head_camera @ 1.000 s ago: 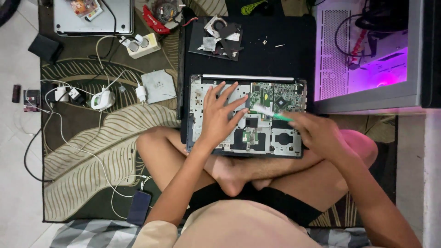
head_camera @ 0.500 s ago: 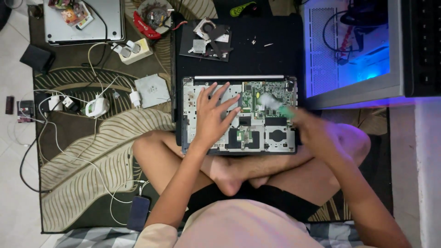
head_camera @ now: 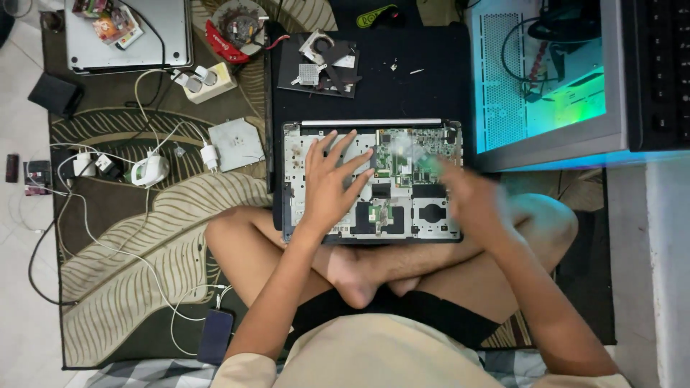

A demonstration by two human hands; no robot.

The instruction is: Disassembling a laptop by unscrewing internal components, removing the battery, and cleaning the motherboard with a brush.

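An opened laptop base [head_camera: 431, 223] with its inner parts bare lies on a black mat in front of my crossed legs. My left hand [head_camera: 330, 183] rests flat on its left half, fingers spread. Over the right half my right hand [head_camera: 471, 201] is blurred by motion. It grips a green-handled brush [head_camera: 411, 153], whose pale tip is smeared across the green circuit board [head_camera: 442, 138].
A computer case [head_camera: 546, 79] glowing cyan and green stands at the right. Removed parts [head_camera: 320, 61] lie on the black mat [head_camera: 388, 90] behind the laptop. Chargers and cables [head_camera: 151, 169], a silver laptop [head_camera: 129, 36] and a phone [head_camera: 215, 334] sit on the leaf-patterned rug [head_camera: 144, 251].
My right hand keeps sweeping the brush over the circuit board and is now blurred. My left hand stays flat on the laptop. The case's glow went from purple to cyan-green.
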